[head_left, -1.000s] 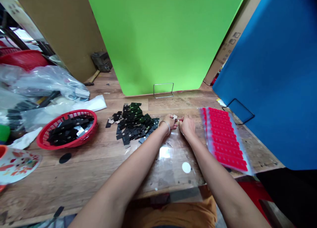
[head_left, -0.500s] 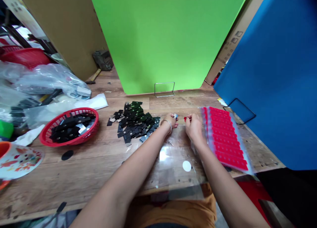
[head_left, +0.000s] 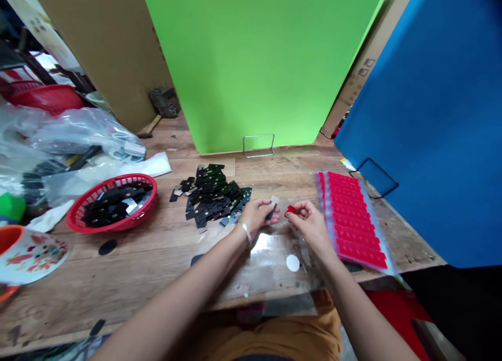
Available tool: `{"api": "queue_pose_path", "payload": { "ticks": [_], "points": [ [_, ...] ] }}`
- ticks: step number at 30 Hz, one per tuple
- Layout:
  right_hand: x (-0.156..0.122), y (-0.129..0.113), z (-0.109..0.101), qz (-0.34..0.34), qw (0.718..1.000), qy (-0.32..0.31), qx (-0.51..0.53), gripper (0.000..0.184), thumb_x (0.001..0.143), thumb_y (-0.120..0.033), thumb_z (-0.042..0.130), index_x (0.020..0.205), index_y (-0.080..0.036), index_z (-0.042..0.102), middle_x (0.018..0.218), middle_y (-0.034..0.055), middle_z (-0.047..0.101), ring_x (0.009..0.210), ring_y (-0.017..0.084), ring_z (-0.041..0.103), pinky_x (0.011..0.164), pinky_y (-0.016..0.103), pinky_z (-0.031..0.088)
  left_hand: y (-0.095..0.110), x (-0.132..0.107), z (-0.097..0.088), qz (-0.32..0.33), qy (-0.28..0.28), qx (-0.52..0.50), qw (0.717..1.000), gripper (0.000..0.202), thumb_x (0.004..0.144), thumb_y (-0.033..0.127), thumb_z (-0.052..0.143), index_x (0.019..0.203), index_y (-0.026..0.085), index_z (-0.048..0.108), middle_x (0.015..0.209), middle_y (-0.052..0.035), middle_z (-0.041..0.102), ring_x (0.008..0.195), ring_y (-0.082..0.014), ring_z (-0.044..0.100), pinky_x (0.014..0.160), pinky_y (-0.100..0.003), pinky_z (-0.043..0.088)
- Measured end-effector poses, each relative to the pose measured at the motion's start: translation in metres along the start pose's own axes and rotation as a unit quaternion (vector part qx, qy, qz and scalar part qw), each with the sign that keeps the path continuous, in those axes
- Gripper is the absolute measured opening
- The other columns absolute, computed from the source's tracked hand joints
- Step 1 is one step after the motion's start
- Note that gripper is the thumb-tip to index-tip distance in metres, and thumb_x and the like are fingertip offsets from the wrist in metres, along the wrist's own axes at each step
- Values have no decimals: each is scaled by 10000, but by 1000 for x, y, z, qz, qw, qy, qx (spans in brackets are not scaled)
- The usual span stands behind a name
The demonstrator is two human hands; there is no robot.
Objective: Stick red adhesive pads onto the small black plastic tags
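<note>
Film [head_left: 262, 271], clear and glossy, lies nearest us where a white disc [head_left: 292, 263] shows; beyond, our right hand [head_left: 309, 221] pinches a small red piece [head_left: 289, 210], our left hand [head_left: 255, 214] grips a dark, pale-ended tab [head_left: 271, 211], the two apart; alongside, we see black pieces [head_left: 214, 196] heaped left, red strips [head_left: 353, 214] right; farther, a green board [head_left: 259, 63]

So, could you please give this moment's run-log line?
left hand: holds dark-and-pale piece; right hand: pinches red piece; black pile: beside left hand
</note>
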State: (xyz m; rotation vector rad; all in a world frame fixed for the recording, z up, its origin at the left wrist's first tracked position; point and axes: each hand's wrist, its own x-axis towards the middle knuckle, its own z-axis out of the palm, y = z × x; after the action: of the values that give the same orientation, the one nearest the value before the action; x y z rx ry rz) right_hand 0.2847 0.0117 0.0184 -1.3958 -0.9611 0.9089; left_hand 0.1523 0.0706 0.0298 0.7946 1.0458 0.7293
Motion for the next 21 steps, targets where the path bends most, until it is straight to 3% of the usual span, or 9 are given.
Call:
{"api": "queue_pose_path", "payload": {
  "ticks": [4,7,13,21],
  "points": [
    [-26,7,11,46,998,-29,34,230,629,-218,662,747,-196,466,619,-55,549,490,80,496,450,177,366,-26,-43,-16,-17,-22,-63,998,242,694,-40,540,894,96,544,836,-98,666,620,-125,646,614,-234,536],
    [-44,15,24,51,997,-41,47,221,641,-217,649,758,-197,463,655,-42,565,532,94,528,482,190,417,-44,-60,-23,-36,-32,-99,994,346,651,-85,524,945,97,531,865,-101,671,690,-150,661,692,-263,537],
    [-63,33,40,-4,1000,-23,10,167,706,-232,592,810,-201,465,713,-18,546,581,111,533,492,207,456,-61,-63,-29,-26,-37,-141,989,358,627,-78,529,944,89,534,863,-107,680,760,-188,663,776,-329,522],
    [-66,40,42,-5,1000,-14,2,168,729,-252,585,837,-209,463,733,-13,529,577,118,526,464,208,456,-62,-64,-29,-21,-37,-137,990,362,614,-57,553,943,91,535,867,-107,684,775,-198,662,773,-324,517]
  ]
}}
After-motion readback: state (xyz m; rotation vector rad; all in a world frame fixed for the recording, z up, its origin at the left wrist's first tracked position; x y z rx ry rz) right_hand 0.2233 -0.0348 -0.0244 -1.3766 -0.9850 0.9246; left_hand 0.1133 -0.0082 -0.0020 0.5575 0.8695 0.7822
